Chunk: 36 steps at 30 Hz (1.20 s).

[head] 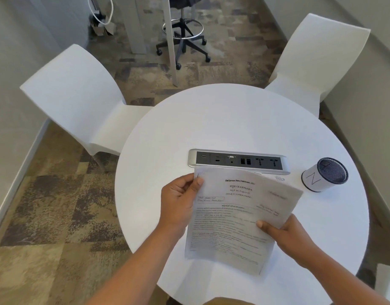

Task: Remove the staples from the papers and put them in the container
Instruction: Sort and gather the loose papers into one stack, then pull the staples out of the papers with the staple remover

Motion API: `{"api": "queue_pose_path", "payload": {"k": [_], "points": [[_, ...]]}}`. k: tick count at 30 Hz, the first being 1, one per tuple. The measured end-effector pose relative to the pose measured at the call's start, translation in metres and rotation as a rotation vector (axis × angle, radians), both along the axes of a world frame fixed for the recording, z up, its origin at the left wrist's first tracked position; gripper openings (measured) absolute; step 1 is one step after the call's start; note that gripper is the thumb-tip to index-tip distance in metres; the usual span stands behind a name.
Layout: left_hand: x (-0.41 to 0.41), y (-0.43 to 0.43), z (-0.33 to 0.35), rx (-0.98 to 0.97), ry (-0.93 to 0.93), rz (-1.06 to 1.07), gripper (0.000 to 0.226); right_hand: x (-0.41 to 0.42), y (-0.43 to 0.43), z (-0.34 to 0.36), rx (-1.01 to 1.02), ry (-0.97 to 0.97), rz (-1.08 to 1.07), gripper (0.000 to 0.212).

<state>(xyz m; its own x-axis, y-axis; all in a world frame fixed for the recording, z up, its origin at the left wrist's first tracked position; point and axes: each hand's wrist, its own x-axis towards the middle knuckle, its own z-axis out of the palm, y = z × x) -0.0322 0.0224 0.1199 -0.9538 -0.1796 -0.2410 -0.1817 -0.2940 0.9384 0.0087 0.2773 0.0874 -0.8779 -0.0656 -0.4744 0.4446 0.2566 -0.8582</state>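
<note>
**Papers held over the desk**

The papers [238,216] are lifted above the round white desk [233,119] — left hand [178,201] pinches the top-left corner, right hand [284,232] grips the right edge. The container [324,175] stands right of them, near the socket strip [238,160].

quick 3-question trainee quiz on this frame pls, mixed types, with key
1. True or false: the papers lie flat on the table.
2. Which hand pinches the papers' top corner? A) left hand B) right hand
3. Fill in: the container stands to the ___ of the socket panel.

Key: 1 false, both hands hold them above it; 2 A; 3 right.
</note>
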Motion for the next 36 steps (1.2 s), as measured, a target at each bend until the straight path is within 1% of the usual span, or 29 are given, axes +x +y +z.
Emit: {"api": "queue_pose_path", "payload": {"k": [3, 6, 7, 9, 11, 13, 14, 16, 18, 20, 23, 26, 28, 31, 34, 36], "points": [[-0.002, -0.004, -0.011, -0.069, -0.034, 0.043, 0.028, -0.006, -0.001, -0.006, -0.03, -0.053, 0.087, 0.023], [-0.003, -0.01, -0.025, -0.152, -0.095, 0.09, 0.022, -0.018, -0.001, -0.012, -0.074, -0.101, 0.136, 0.025], [-0.003, -0.012, -0.029, -0.178, -0.113, 0.103, 0.021, -0.023, -0.002, -0.014, -0.095, -0.11, 0.119, 0.028], [-0.004, -0.017, -0.036, -0.207, -0.137, 0.107, 0.02, -0.036, -0.001, -0.019, -0.059, -0.106, 0.012, 0.039], [-0.006, -0.02, -0.042, -0.236, -0.161, 0.097, 0.018, -0.052, 0.003, -0.03, 0.032, -0.09, -0.117, 0.042], [-0.009, -0.024, -0.048, -0.261, -0.182, 0.093, 0.015, -0.071, 0.005, -0.041, 0.18, -0.055, -0.166, 0.031], [-0.01, -0.025, -0.05, -0.27, -0.188, 0.094, 0.013, -0.08, 0.007, -0.047, 0.289, -0.022, -0.146, 0.026], [-0.013, -0.028, -0.054, -0.279, -0.198, 0.1, 0.012, -0.097, 0.007, -0.053, 0.485, 0.042, -0.091, 0.026], [-0.016, -0.029, -0.057, -0.277, -0.209, 0.103, 0.015, -0.112, 0.007, -0.06, 0.611, 0.102, -0.048, 0.036], [-0.019, -0.03, -0.06, -0.282, -0.219, 0.104, 0.017, -0.125, 0.008, -0.067, 0.724, 0.147, 0.042, 0.05], [-0.023, -0.032, -0.066, -0.3, -0.233, 0.106, 0.015, -0.14, 0.01, -0.077, 0.887, 0.117, 0.221, 0.064], [-0.026, -0.032, -0.069, -0.297, -0.247, 0.102, 0.015, -0.15, 0.014, -0.085, 0.99, 0.052, 0.311, 0.063], [-0.027, -0.032, -0.07, -0.297, -0.256, 0.105, 0.016, -0.15, 0.016, -0.09, 1.019, 0.065, 0.306, 0.054], [-0.028, -0.033, -0.07, -0.285, -0.266, 0.117, 0.021, -0.142, 0.014, -0.095, 0.997, 0.107, 0.241, 0.038], [-0.028, -0.033, -0.068, -0.283, -0.266, 0.119, 0.02, -0.134, 0.012, -0.094, 0.87, 0.106, 0.152, 0.032], [-0.029, -0.033, -0.066, -0.282, -0.268, 0.118, 0.019, -0.13, 0.012, -0.089, 0.757, 0.146, 0.068, 0.03]]}}
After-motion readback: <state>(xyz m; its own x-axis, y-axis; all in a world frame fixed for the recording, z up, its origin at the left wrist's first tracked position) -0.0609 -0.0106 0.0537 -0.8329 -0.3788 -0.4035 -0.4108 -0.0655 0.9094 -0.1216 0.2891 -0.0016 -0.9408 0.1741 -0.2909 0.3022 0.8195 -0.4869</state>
